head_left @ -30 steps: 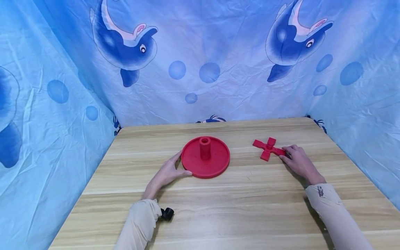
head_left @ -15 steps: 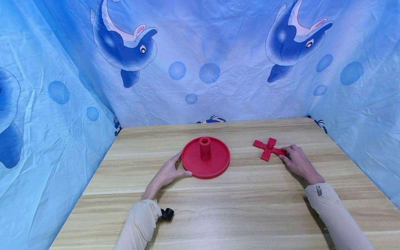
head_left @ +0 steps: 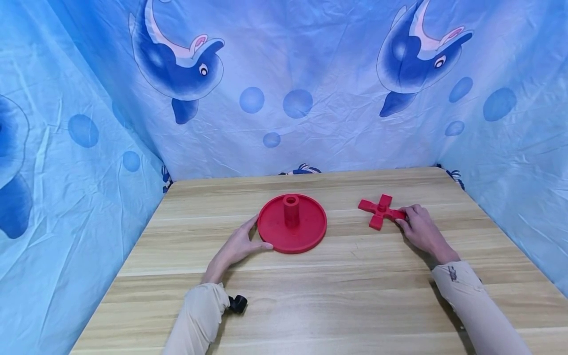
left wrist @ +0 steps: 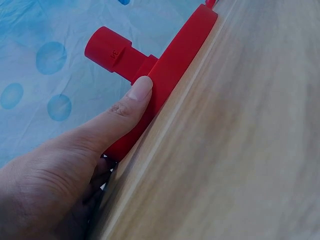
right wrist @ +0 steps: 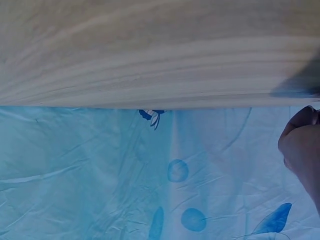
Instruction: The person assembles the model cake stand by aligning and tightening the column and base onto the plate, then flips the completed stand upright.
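A red round base point(head_left: 310, 236) with a raised rim lies flat on the table, and a hollow upright post point(head_left: 291, 212) stands at its middle. My left hand point(head_left: 237, 245) holds the base by its left rim, thumb at the front edge and fingers at the far left side. In the left wrist view, the thumb point(left wrist: 115, 115) lies against the side of the rim. To the right, a red cross-shaped piece point(head_left: 381, 209) has four flat-ended arms and a small central stub. My right hand point(head_left: 421, 229) pinches its right arm. In the right wrist view, only part of the right hand point(right wrist: 302, 150) shows at the edge.
A wood-grain table point(head_left: 310, 305) lies under both hands. Blue cloth point(head_left: 284, 64) printed with dolphins and bubbles hangs behind it and along both sides. A small black device point(head_left: 238, 304) sits at the left wrist, close over the table.
My right hand and the cross-shaped piece have shifted very slightly up and left in the head view. The left hand and the round base have stayed in place.
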The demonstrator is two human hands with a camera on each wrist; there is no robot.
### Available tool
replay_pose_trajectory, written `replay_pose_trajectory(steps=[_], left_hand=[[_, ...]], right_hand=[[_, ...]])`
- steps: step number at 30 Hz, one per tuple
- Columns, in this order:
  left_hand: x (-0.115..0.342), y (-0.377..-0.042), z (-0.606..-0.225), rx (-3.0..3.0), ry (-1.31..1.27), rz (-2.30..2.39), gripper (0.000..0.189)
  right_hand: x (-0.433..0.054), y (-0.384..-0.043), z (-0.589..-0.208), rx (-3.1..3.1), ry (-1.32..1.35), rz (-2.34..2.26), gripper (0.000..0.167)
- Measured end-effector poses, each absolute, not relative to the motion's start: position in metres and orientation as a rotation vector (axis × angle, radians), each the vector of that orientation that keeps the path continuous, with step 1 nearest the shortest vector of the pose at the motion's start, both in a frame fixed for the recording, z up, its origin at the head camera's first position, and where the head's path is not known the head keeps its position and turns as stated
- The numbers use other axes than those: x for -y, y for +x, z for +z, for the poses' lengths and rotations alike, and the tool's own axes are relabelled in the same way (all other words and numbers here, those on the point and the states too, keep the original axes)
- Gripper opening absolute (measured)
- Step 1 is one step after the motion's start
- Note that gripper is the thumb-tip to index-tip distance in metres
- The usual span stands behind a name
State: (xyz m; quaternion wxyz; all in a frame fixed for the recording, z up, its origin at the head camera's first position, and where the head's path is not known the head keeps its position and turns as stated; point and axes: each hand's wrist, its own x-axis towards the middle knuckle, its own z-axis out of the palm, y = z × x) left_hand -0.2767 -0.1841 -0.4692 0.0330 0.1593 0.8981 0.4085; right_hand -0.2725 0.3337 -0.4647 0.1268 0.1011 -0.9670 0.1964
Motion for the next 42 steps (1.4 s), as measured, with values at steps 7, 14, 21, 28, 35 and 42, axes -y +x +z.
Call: replay_pose_trajectory(steps=[7,14,21,28,35,42], left_hand=[[0.184,-0.277,-0.470,-2.764,0.498,1.266,0.115],[0.185,-0.277,-0.469,-2.765,0.497,1.260,0.115],[0.185,-0.276,-0.469,-2.757,0.494,1.271,0.115],[0.184,-0.276,-0.469,-2.759,0.508,1.274,0.114],[0.185,-0.277,-0.469,-2.767,0.505,1.264,0.115],[0.185,-0.276,-0.468,-2.756,0.514,1.281,0.115]], right_hand=[[-0.330,-0.269,-0.463,2.785,0.312,0.556,0.037],[-0.326,-0.265,-0.461,2.734,0.356,0.575,0.035],[-0.320,-0.264,-0.459,2.647,0.447,0.575,0.033],[-0.309,-0.261,-0.454,2.603,0.476,0.614,0.035],[-0.293,-0.262,-0.449,2.521,0.538,0.608,0.034],[-0.280,-0.264,-0.446,2.450,0.601,0.627,0.032]])
